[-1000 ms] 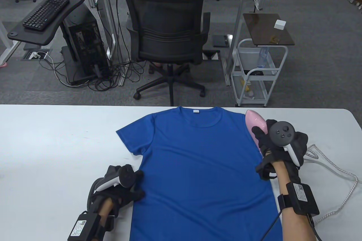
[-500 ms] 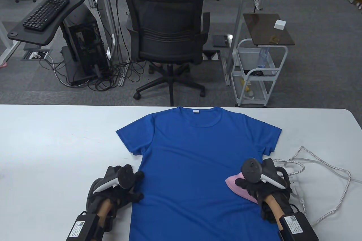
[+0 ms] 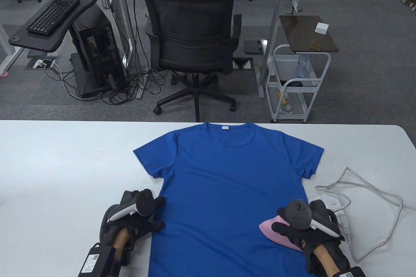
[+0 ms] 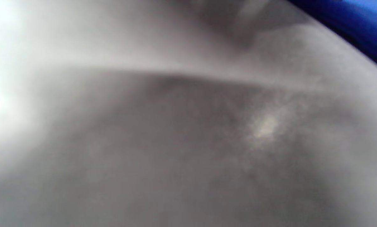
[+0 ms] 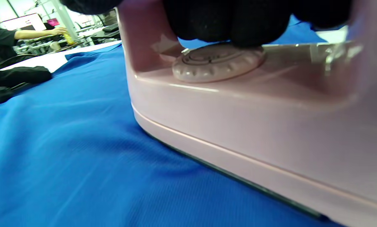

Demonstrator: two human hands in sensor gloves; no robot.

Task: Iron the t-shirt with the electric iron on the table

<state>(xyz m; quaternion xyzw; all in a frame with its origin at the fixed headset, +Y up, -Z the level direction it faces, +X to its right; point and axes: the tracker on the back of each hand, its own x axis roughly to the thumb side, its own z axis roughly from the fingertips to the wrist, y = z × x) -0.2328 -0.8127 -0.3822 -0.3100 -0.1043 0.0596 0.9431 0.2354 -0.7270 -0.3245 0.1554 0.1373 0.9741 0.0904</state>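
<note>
T-shirt: the blue t-shirt (image 3: 234, 192) lies flat and face up on the white table (image 3: 65, 160), collar away from me, hem toward me; it spreads between my two hands, and its left sleeve lies beyond my left fingertips
Right hand: my right hand (image 3: 305, 228) grips the handle of the pink iron (image 3: 276, 233) from above; in the right wrist view my gloved fingers (image 5: 226, 22) are curled close together round the handle, just over the ribbed dial (image 5: 218, 61) on the iron's body
Iron: it sits sole-down on the shirt's lower right part, close to the side edge, its pointed nose sticking out past my fingers toward my left hand; the right wrist view shows the sole flat against the blue cloth
Cord: the white braided cord (image 3: 373, 189) loops over the bare table on the outer side of my right hand, beside the shirt's right edge
Left hand: my left hand (image 3: 143, 218) rests palm down at the shirt's lower left edge, fingertips on the blue cloth, the rest of the hand on the table; the fingers look loosely spread, holding nothing
Left wrist view: mostly a grey blur, with a strip of blue shirt (image 4: 358, 28) at the top right corner; my fingers cannot be made out there
Background: beyond my fingertips, past the table's far edge, a person sits in a black office chair (image 3: 191, 43) with their back to me
</note>
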